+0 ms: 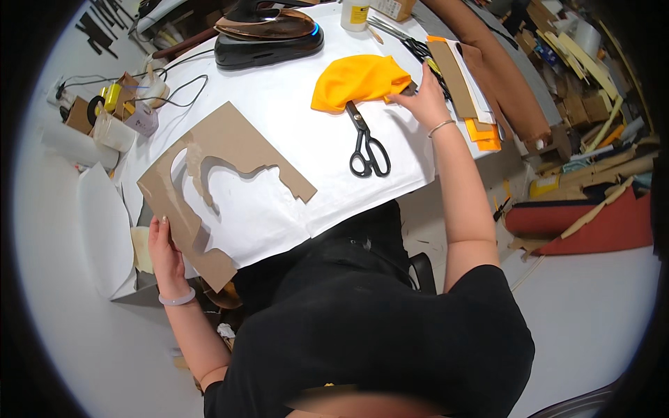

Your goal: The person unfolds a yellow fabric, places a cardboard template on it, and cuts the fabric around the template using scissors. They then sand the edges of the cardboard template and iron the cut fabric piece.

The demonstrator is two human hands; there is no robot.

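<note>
My left hand [167, 259] grips the left edge of a grey-brown cardboard sheet [247, 143], thumb on top. A large curved shape is cut out of the sheet, and the white table cover shows through the gap. My right hand [428, 104] is at the right end of a bunched yellow-orange cloth [352, 80]. Between its thumb and fingers is a small dark thing, too hidden to name. Black-handled scissors [369, 150] lie just below the cloth, their blade end beneath its edge.
A dark iron [268, 38] stands on its base at the far side of the white-covered table [390, 195]. Behind my right hand lie more scissors [418, 49] and stacked cardboard and cloth pieces [460, 83]. A white bottle [354, 15] is at the back; boxes and tubs [111, 132] are far left.
</note>
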